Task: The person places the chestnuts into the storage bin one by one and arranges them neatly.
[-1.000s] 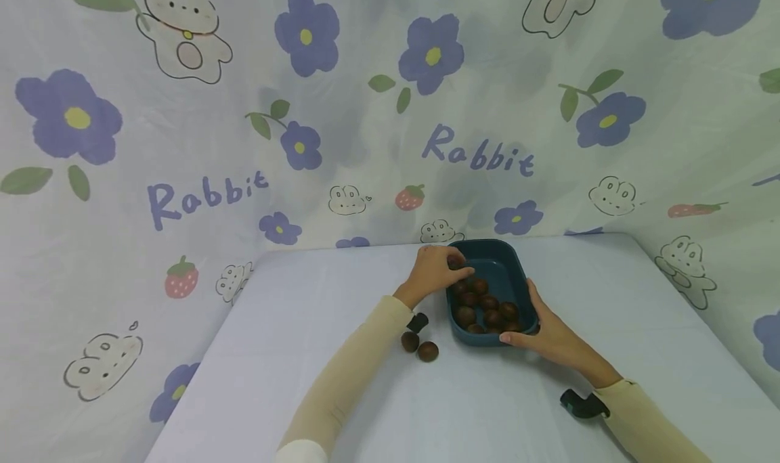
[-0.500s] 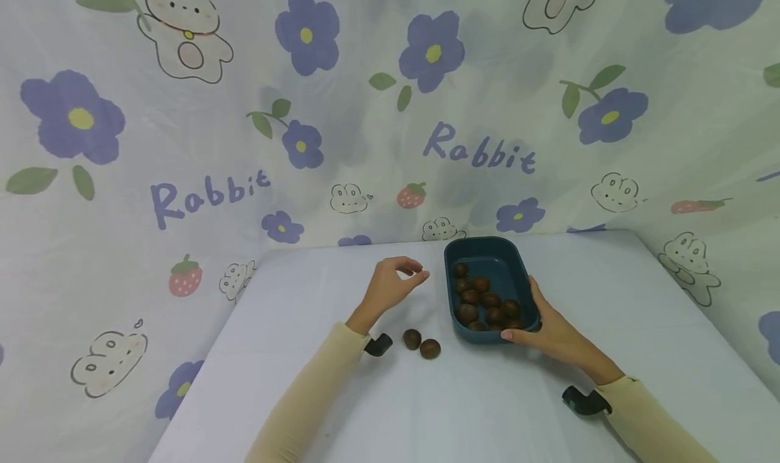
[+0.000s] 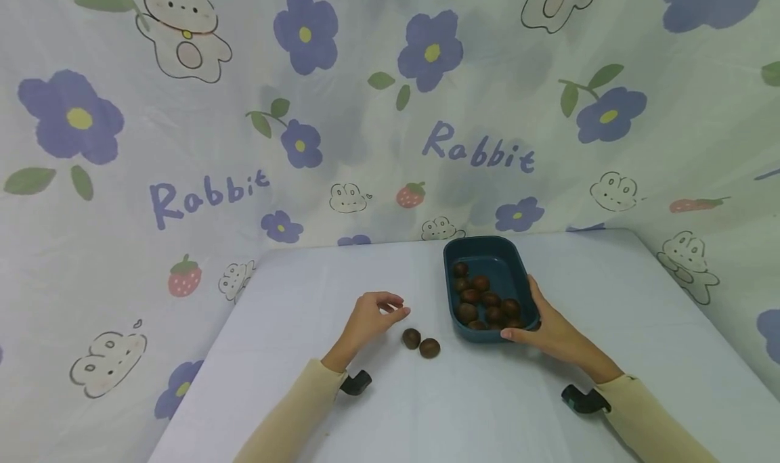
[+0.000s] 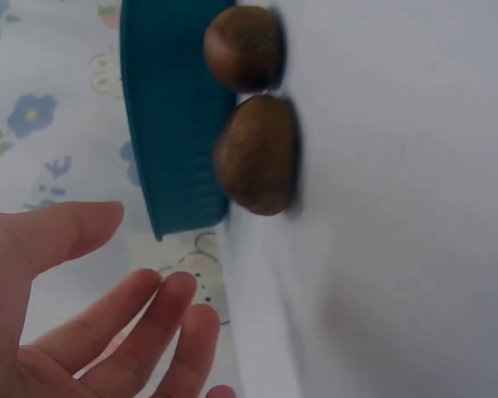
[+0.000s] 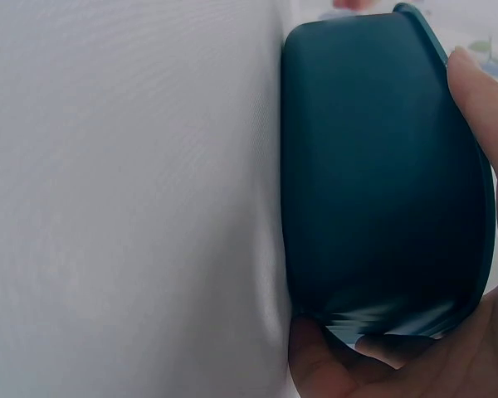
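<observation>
Two chestnuts (image 3: pixel 420 343) lie side by side on the white table, left of a dark teal box (image 3: pixel 487 244); the left wrist view shows a brown chestnut (image 4: pixel 260 155) close up. Several more chestnuts (image 3: pixel 468 297) are gathered in the near and left part of the box. My left hand (image 3: pixel 370 319) hovers just left of the loose pair, fingers loosely bent and apart from the thumb, holding nothing. At its near right corner the box is gripped by my right hand (image 3: pixel 548 333), thumb at the near rim and fingers along the side, partly hidden.
A patterned cloth (image 3: pixel 378 131) with flowers and rabbits hangs behind the table (image 3: pixel 305 280) and along its sides. Black wrist-worn devices (image 3: pixel 356 384) stick out by both sleeves, low over the tabletop.
My left hand has left the box's left side, moving left and then nearer, down beside the two loose chestnuts. A chestnut stays where it was in the box. My right hand keeps its hold.
</observation>
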The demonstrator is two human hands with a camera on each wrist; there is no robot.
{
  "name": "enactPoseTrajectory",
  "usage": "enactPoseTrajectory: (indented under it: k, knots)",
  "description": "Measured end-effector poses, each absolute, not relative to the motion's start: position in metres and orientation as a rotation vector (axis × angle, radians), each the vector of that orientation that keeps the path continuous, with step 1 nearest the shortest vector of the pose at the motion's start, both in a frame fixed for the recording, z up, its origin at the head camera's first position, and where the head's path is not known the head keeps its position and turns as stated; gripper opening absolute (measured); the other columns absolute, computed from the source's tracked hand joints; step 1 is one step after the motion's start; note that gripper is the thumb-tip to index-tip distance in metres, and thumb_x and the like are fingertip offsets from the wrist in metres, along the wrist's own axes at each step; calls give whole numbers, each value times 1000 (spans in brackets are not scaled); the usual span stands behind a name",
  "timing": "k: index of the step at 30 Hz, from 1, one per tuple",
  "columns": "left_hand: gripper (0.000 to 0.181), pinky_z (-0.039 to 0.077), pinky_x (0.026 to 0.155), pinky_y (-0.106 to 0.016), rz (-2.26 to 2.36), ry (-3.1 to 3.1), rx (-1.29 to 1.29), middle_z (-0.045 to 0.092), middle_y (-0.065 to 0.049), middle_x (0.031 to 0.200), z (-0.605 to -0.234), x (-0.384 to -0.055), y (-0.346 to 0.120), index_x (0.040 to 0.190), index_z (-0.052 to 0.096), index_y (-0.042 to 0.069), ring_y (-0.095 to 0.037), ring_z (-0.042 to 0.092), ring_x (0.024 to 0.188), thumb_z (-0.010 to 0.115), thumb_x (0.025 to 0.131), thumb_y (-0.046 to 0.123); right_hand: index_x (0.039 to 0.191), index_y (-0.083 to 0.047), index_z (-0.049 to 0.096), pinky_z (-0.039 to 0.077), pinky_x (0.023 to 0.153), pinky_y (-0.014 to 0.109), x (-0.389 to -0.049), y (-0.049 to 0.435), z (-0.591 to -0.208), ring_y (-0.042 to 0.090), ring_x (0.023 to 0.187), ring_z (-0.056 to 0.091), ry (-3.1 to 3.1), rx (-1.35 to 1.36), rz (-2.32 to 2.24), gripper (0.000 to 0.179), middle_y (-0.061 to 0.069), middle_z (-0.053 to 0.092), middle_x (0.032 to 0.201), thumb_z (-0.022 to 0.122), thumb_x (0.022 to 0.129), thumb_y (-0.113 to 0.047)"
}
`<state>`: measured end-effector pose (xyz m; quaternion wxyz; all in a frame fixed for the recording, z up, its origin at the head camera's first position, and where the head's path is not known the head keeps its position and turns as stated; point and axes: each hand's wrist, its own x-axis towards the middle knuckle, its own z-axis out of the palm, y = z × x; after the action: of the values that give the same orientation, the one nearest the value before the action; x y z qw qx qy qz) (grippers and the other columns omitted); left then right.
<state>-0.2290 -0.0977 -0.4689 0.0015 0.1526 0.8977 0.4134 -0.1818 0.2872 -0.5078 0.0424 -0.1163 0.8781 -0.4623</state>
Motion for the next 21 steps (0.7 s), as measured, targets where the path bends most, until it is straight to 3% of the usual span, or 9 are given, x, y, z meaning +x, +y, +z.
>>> enactPoseTrajectory:
  k: [8, 21]
  knots:
    - [36, 53, 70, -30, 1232, 2744, 446, 79, -8, 104, -477, -210, -102, 109, 77, 4, -18, 67, 91, 83, 84, 29, 164, -22, -20, 22, 114, 80, -181, 287, -506, 55, 157, 10, 2683, -360, -1414, 128, 19, -4, 175, 81, 87, -42]
    - [43, 55, 80, -32, 971, 2832, 472, 76, -4, 103, -482, -195, -96, 110, 77, 7, -17, 67, 93, 90, 76, 30, 164, -18, -19, 21, 114, 80, -182, 286, -506, 56, 157, 10, 2677, -347, -1411, 129, 20, -4, 174, 81, 87, -42]
